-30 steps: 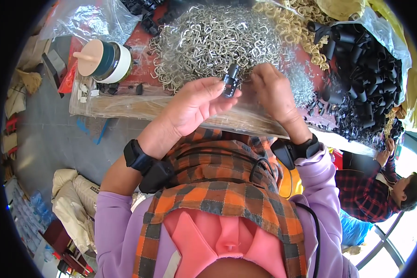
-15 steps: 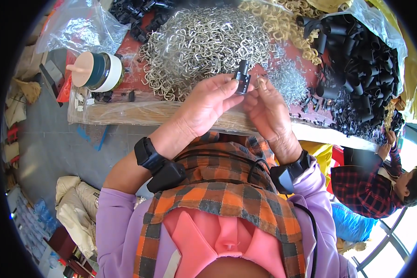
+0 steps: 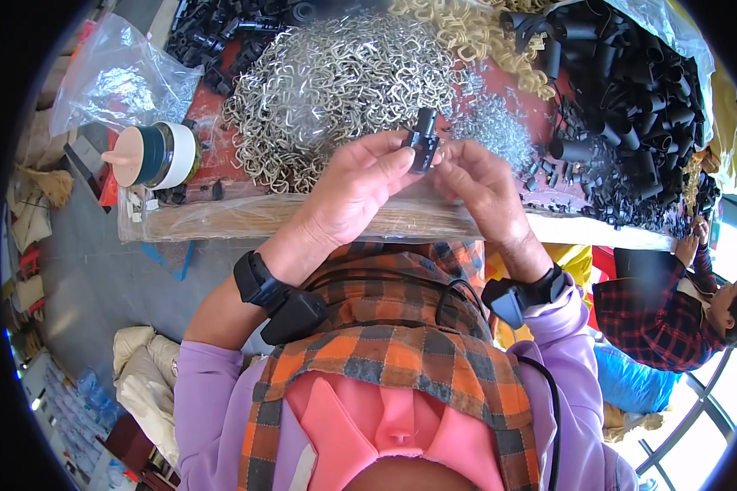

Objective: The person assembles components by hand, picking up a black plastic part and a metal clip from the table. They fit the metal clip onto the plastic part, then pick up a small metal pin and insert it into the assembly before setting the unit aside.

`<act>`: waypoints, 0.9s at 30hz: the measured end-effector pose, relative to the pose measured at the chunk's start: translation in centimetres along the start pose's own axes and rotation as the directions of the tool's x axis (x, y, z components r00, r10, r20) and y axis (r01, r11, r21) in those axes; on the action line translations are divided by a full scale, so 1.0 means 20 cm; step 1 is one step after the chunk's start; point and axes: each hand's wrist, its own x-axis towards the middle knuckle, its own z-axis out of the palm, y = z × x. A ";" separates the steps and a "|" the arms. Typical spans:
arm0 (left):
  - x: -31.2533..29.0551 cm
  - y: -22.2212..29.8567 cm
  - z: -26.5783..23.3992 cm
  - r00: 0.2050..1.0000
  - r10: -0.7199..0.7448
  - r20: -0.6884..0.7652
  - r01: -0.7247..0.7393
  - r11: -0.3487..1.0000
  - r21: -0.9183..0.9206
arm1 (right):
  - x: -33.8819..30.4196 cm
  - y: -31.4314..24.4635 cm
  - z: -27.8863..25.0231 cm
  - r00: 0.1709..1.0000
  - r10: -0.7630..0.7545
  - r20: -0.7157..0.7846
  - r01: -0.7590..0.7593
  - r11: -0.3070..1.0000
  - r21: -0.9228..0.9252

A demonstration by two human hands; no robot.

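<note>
Left hand (image 3: 359,190) fingertips pinch a small black plastic fitting (image 3: 422,141); the right hand (image 3: 477,182) fingers curl against its other side (their exact grip is hidden). Just beyond the fingertips lies a heap of silver wire clips (image 3: 336,82), with black tubes (image 3: 630,90) farther right.

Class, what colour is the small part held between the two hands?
Black: the small part, seen in the head view.

Heap of silver bent-wire metal clips (image 3: 336,90) at 12 o'clock | pile of black plastic tubular fittings (image 3: 630,106) at 2 o'clock | cream coiled rings (image 3: 475,33) at 12 to 1 o'clock | round white-and-dark jar with tan lid (image 3: 151,155) at 10 o'clock | crumpled clear plastic bag (image 3: 119,78) above jar | seated person in red plaid shirt (image 3: 671,319) at 4 o'clock
</note>
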 end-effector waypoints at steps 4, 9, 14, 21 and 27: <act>0.00 0.00 -0.01 0.998 -0.021 0.063 0.023 0.999 -0.033 | 0.00 -0.03 -0.04 0.999 0.016 0.044 -0.009 0.989 -0.148; -0.02 -0.02 -0.03 0.996 -0.086 0.025 0.088 0.993 -0.083 | -0.02 -0.01 -0.06 0.995 -0.018 0.099 0.045 0.959 -0.279; -0.03 -0.02 -0.04 0.994 -0.105 -0.007 0.103 0.988 -0.115 | -0.02 -0.02 -0.06 0.992 -0.070 0.104 0.093 0.969 -0.231; -0.06 0.00 -0.03 0.979 -0.191 -0.072 0.183 0.977 -0.106 | -0.06 -0.02 -0.01 0.974 -0.220 -0.046 0.217 0.974 -0.057; -0.07 0.02 0.02 0.957 -0.286 -0.047 0.277 0.950 -0.140 | -0.07 -0.05 0.05 0.866 -0.500 0.015 0.465 0.795 -0.390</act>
